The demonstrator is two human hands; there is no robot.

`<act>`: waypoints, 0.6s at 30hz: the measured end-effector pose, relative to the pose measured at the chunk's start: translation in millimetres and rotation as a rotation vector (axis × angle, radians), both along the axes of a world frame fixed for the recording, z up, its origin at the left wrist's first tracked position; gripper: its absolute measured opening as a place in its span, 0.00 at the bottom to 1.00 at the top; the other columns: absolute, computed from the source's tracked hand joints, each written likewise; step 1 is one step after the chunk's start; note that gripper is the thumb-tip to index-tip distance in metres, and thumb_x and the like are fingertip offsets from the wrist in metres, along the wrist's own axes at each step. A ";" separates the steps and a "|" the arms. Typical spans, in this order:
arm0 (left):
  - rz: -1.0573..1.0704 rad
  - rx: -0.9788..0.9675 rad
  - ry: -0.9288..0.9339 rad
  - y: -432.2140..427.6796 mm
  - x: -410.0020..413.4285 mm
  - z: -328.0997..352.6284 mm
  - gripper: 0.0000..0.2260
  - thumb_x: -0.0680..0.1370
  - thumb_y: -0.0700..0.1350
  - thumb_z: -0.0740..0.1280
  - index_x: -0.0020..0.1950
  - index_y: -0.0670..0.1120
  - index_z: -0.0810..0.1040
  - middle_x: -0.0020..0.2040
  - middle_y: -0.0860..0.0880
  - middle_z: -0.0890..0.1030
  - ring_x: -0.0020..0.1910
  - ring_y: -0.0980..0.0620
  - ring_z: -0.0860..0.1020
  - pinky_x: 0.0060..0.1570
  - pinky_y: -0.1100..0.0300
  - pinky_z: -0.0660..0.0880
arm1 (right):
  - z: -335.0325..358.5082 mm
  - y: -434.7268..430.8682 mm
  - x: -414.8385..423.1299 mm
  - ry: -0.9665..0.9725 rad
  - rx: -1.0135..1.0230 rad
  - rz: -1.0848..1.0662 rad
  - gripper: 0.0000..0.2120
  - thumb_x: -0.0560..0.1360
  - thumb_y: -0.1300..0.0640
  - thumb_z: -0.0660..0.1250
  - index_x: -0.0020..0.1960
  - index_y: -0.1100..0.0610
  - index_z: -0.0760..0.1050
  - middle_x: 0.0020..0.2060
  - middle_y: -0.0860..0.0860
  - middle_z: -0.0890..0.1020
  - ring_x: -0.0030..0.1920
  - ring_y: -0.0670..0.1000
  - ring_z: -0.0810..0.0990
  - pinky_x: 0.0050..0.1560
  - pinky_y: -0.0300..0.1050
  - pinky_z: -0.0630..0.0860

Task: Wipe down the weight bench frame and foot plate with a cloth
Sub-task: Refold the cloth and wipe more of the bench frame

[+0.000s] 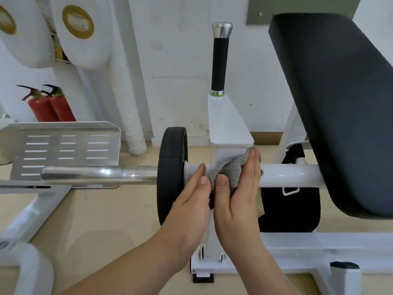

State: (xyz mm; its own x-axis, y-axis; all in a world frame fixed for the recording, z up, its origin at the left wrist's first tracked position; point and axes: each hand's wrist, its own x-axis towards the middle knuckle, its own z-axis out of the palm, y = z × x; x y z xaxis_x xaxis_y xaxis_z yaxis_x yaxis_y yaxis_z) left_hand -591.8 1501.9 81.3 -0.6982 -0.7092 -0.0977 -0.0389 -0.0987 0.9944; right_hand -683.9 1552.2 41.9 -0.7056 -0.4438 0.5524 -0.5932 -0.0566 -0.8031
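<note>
From the head camera, the right hand (238, 188) presses a grey cloth (231, 167) against the white frame (291, 175), thumb curled over it, while the left hand (191, 201) rests straight-fingered alongside, beside a black weight plate (170, 177), foot plate (63, 145) well left, pad (340, 103) right.

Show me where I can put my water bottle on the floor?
The bare tan floor between the weight plate, the chrome bar above and the slanted white frame leg. It's crowded at the cloth and under the seat pad, where a black object sits.
</note>
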 end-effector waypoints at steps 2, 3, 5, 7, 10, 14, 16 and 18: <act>0.057 -0.075 -0.006 -0.4 0.2 0.3 0.20 0.86 0.54 0.57 0.79 0.61 0.66 0.72 0.67 0.71 0.65 0.76 0.69 0.54 0.82 0.64 | 3.6 -3.5 2.4 -0.139 -0.057 0.068 0.35 0.82 0.48 0.57 0.83 0.53 0.46 0.80 0.48 0.58 0.77 0.38 0.59 0.70 0.27 0.62; 0.074 -0.110 -0.017 0.8 0.5 -1.5 0.20 0.86 0.53 0.57 0.79 0.61 0.65 0.70 0.68 0.71 0.65 0.78 0.69 0.53 0.83 0.64 | 2.2 -3.7 2.0 -0.216 -0.072 0.114 0.32 0.83 0.49 0.57 0.83 0.49 0.49 0.77 0.47 0.64 0.72 0.35 0.67 0.64 0.27 0.69; 0.044 -0.138 -0.036 5.1 0.4 -5.8 0.20 0.86 0.52 0.56 0.79 0.62 0.63 0.65 0.72 0.71 0.58 0.85 0.67 0.49 0.86 0.63 | -3.4 0.3 -0.7 -0.281 -0.045 0.166 0.22 0.85 0.53 0.56 0.77 0.45 0.57 0.65 0.44 0.74 0.58 0.35 0.78 0.51 0.29 0.75; 0.010 -0.147 -0.031 7.5 0.5 -9.0 0.20 0.86 0.52 0.56 0.79 0.61 0.63 0.62 0.73 0.72 0.53 0.87 0.67 0.47 0.87 0.62 | -6.7 5.5 -0.8 -0.323 -0.033 0.188 0.18 0.85 0.58 0.56 0.73 0.47 0.62 0.56 0.44 0.78 0.48 0.36 0.81 0.45 0.30 0.76; -0.001 -0.133 -0.030 7.0 2.7 -9.0 0.20 0.86 0.51 0.56 0.79 0.59 0.64 0.56 0.74 0.72 0.46 0.87 0.69 0.43 0.87 0.63 | 0.5 5.7 3.2 -0.323 -0.093 0.148 0.21 0.84 0.57 0.60 0.76 0.50 0.63 0.63 0.51 0.78 0.59 0.41 0.79 0.55 0.37 0.78; -0.021 -0.072 -0.066 3.1 -0.3 -13.3 0.23 0.85 0.55 0.59 0.81 0.63 0.61 0.53 0.74 0.74 0.47 0.83 0.72 0.45 0.82 0.68 | 14.1 -3.4 15.7 -0.359 -0.157 0.149 0.38 0.75 0.42 0.56 0.82 0.42 0.49 0.79 0.41 0.58 0.79 0.45 0.59 0.77 0.58 0.63; -0.028 -0.039 -0.078 -1.4 -2.3 -15.5 0.25 0.83 0.60 0.62 0.80 0.67 0.60 0.57 0.73 0.74 0.52 0.78 0.71 0.50 0.76 0.69 | 15.2 -7.9 19.7 -0.294 -0.128 0.106 0.38 0.77 0.39 0.55 0.83 0.43 0.44 0.79 0.37 0.52 0.80 0.40 0.53 0.79 0.55 0.60; -0.041 -0.005 -0.108 -3.9 -2.5 -14.3 0.24 0.81 0.64 0.63 0.77 0.71 0.62 0.63 0.70 0.75 0.61 0.72 0.72 0.59 0.70 0.70 | 12.8 -11.7 14.0 -0.236 -0.104 0.067 0.36 0.80 0.41 0.56 0.83 0.42 0.42 0.79 0.36 0.50 0.80 0.41 0.53 0.78 0.55 0.62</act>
